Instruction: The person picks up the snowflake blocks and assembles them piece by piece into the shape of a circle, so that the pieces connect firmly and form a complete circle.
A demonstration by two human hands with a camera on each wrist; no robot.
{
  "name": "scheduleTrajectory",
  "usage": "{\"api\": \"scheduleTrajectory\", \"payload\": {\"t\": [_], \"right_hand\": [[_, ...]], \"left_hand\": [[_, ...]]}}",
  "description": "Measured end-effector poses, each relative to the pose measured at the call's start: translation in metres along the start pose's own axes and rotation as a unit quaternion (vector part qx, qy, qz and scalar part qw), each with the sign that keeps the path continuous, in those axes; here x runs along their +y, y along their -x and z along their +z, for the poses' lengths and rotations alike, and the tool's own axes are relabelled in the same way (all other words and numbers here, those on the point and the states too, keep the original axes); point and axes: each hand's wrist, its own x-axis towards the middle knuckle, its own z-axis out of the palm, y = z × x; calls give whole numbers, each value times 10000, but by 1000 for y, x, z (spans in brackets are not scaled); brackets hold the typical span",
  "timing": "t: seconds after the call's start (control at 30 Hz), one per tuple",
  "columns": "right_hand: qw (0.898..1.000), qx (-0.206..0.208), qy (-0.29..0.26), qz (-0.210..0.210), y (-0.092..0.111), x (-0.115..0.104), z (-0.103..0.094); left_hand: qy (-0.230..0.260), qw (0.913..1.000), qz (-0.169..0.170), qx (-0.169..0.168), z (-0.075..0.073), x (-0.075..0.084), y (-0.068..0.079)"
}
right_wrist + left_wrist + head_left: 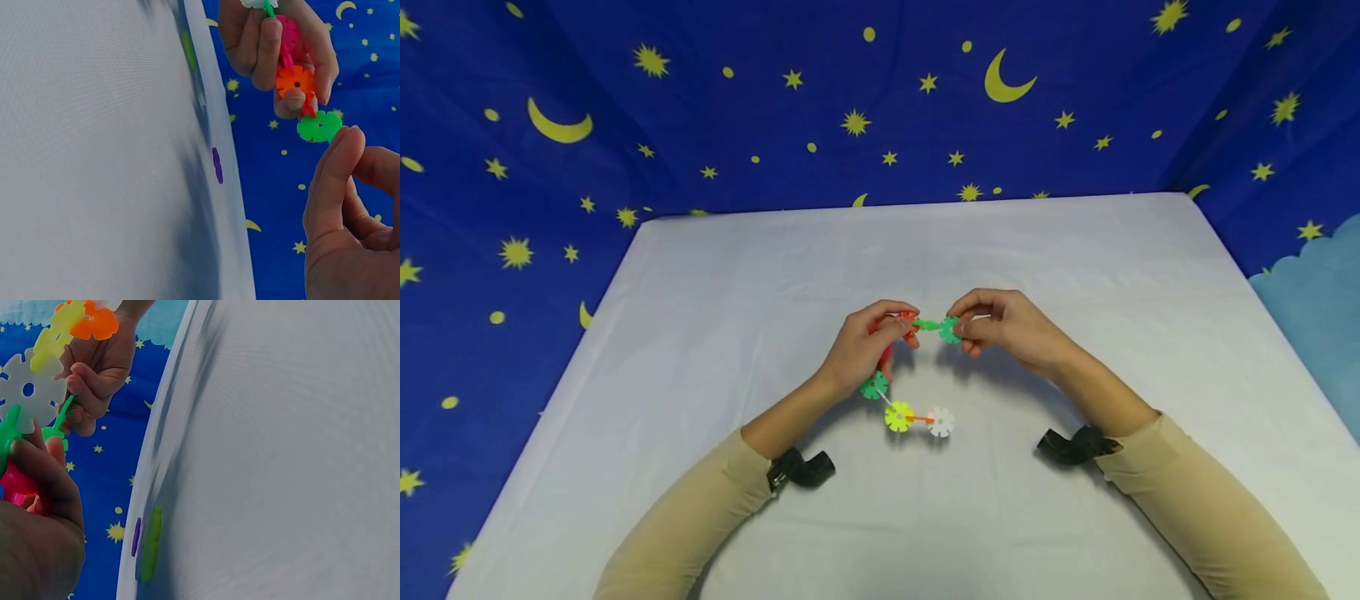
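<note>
Over the worktop (1075, 258), the flower chain (880, 390) is pinched by the left hand (863, 343) and the right hand (1013, 329), and might be popped apart by too hard a tug.

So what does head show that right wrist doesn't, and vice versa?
Head only: the yellow disc, tan sleeves, black wrist mounts.

Right wrist only: a purple piece and a lime piece loose on the table.

Both: left hand and right hand pinching the disc chain, the table, the starry backdrop.
</note>
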Motion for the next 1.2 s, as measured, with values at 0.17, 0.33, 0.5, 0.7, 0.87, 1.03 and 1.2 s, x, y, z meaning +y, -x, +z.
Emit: {"api": "scheduleTrajectory", "payload": {"t": [0.17, 0.33, 0.5, 0.7, 0.87, 1.03, 1.2], "right_hand": [[9999, 35, -165, 9, 0, 0, 1], [9996, 70, -267, 47, 0, 0, 3], [9995, 28, -299, 88, 0, -1, 6], [9994, 74, -333, 107, 0, -1, 10], [9992, 107, -373, 92, 1, 0, 14], [9987, 266, -437, 47, 2, 2, 19], [9980, 286, -567, -32, 2, 7, 22]], "left_hand": [[100, 9999, -34, 2, 1, 1, 0], [280, 9996, -103, -31, 1, 1, 0], [327, 9993, -137, -101, 2, 1, 0], [379, 9990, -181, -156, 3, 2, 2], [345, 9991, -146, -210, 2, 2, 3], [194, 9993, -50, -315, 3, 3, 3], [213, 9990, 4, -391, 4, -1, 4]]}}
